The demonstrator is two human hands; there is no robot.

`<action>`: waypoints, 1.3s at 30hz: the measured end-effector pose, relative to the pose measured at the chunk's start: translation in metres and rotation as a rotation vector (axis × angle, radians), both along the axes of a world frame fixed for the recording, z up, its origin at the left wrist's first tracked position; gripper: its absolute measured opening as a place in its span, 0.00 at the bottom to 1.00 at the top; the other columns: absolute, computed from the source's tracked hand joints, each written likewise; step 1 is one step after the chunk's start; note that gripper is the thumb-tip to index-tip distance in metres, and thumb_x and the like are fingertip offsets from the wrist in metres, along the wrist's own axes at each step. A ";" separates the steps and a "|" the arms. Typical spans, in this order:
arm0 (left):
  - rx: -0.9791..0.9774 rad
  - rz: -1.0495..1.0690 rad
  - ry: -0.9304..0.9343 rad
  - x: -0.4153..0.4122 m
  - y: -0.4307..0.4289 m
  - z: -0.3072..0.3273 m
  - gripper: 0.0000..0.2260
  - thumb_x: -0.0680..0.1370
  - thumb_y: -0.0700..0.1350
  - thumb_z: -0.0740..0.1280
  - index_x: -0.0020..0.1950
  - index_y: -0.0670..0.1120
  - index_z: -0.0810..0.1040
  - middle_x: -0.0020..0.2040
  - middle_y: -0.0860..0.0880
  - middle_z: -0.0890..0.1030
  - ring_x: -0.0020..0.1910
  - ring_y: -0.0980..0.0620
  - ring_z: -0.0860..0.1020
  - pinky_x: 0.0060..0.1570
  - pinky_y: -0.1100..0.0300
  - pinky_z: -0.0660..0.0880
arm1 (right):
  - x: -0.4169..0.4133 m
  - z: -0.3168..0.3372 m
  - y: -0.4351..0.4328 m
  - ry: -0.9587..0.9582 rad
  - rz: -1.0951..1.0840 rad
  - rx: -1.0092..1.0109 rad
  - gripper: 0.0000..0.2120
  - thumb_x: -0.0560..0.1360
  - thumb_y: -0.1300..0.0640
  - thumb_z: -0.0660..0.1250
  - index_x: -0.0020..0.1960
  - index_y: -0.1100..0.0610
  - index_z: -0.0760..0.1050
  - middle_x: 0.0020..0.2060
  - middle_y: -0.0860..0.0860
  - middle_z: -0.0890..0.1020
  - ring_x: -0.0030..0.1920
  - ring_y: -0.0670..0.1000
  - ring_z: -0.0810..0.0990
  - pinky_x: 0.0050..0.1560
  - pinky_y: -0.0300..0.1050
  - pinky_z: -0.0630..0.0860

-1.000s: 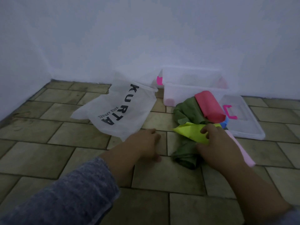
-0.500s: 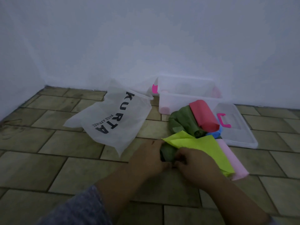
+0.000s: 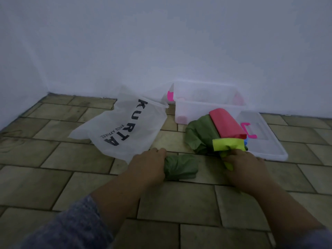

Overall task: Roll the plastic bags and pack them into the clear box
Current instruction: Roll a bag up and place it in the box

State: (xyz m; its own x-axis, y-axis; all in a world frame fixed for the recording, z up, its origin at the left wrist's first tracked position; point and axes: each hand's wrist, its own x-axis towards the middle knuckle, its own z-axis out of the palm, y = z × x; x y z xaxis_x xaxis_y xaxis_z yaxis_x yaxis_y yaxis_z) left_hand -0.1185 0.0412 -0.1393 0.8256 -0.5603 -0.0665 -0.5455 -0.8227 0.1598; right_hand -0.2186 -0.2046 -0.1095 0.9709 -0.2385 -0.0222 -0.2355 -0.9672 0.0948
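A rolled dark green bag (image 3: 180, 166) lies on the tiled floor, and my left hand (image 3: 149, 166) grips its left end. My right hand (image 3: 242, 166) holds a crumpled yellow-green bag (image 3: 227, 144) at the near edge of a pile. The pile holds a loose green bag (image 3: 199, 133), a red bag (image 3: 225, 124) and a bit of blue. The clear box (image 3: 206, 108) stands open against the wall behind the pile. A white bag printed KURTA (image 3: 124, 130) lies flat to the left.
The box's clear lid (image 3: 265, 142) with a pink handle lies on the floor right of the pile. White walls meet in a corner at the far left. Bare floor tiles stretch toward me and to the left.
My hands have parted: the left slid a rolled green bag out to the left, and the right pulled the yellow-green bag back against the pile, bunching it up.
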 end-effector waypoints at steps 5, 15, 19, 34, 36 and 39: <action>-0.039 -0.073 0.116 0.010 0.000 0.005 0.19 0.71 0.48 0.70 0.59 0.50 0.67 0.55 0.49 0.72 0.49 0.50 0.72 0.45 0.57 0.69 | 0.009 0.009 0.031 -0.209 0.118 0.285 0.14 0.73 0.52 0.65 0.57 0.43 0.78 0.54 0.45 0.81 0.52 0.48 0.78 0.53 0.44 0.71; -0.399 -0.011 0.329 0.032 0.007 0.016 0.10 0.78 0.53 0.63 0.58 0.53 0.74 0.52 0.55 0.76 0.49 0.57 0.74 0.43 0.63 0.68 | 0.034 -0.025 0.062 -0.177 0.265 0.500 0.11 0.73 0.51 0.68 0.54 0.49 0.80 0.49 0.47 0.81 0.50 0.50 0.77 0.51 0.46 0.75; -0.616 0.088 0.314 0.027 0.017 0.013 0.15 0.74 0.57 0.67 0.59 0.57 0.69 0.52 0.60 0.72 0.46 0.62 0.74 0.39 0.67 0.68 | 0.042 -0.010 0.056 -0.369 -0.028 0.877 0.09 0.76 0.54 0.64 0.40 0.56 0.79 0.37 0.51 0.83 0.41 0.51 0.80 0.44 0.47 0.75; -0.319 -0.025 0.298 0.018 -0.002 0.001 0.23 0.74 0.51 0.68 0.68 0.55 0.67 0.63 0.49 0.74 0.58 0.51 0.73 0.56 0.57 0.70 | 0.031 -0.026 0.067 -0.023 0.196 0.439 0.21 0.63 0.46 0.71 0.53 0.47 0.70 0.49 0.47 0.79 0.47 0.50 0.77 0.42 0.43 0.74; -0.386 0.038 0.235 0.017 -0.004 0.006 0.24 0.75 0.52 0.67 0.70 0.54 0.66 0.66 0.50 0.72 0.60 0.51 0.72 0.59 0.56 0.70 | 0.032 -0.030 0.070 -0.062 0.174 0.398 0.21 0.63 0.44 0.69 0.53 0.48 0.69 0.48 0.48 0.80 0.46 0.51 0.79 0.41 0.44 0.74; -0.560 0.261 0.233 0.011 -0.002 0.024 0.19 0.75 0.52 0.67 0.65 0.51 0.69 0.59 0.50 0.73 0.53 0.52 0.74 0.53 0.55 0.73 | 0.035 -0.033 0.071 -0.098 0.056 0.450 0.23 0.65 0.43 0.68 0.57 0.49 0.69 0.47 0.50 0.81 0.46 0.52 0.79 0.40 0.43 0.73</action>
